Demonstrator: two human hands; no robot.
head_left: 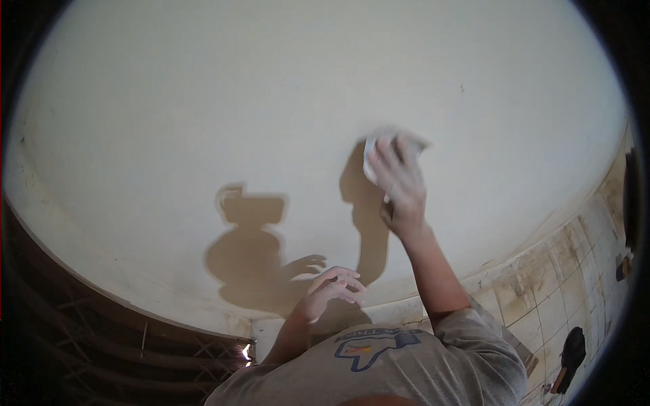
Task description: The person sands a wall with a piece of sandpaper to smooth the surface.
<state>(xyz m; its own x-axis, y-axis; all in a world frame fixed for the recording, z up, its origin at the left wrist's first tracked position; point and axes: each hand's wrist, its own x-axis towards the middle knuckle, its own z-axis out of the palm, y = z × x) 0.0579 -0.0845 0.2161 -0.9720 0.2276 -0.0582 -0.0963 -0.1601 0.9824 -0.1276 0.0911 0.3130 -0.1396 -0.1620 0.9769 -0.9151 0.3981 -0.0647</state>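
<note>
A pale plastered wall [284, 101] fills most of the head view. My right hand [398, 175], powdered with white dust, presses a folded sheet [369, 165] flat against it. The sheet is blurred and could be sandpaper; the palm and fingers hide most of it. Lower down, in front of my chest, my left hand [337, 286] hangs with bent, spread fingers and nothing in them. It also looks dusty. The shadow [373, 238] of my right arm falls on the wall just left of that arm.
Dark folding metal lattice [152, 340] borders the wall at lower left. Stained square tiles [538, 304] cover the floor at right, where a black object with a brownish end [570, 355] lies. A board's edge [530, 363] shows beside my shirt.
</note>
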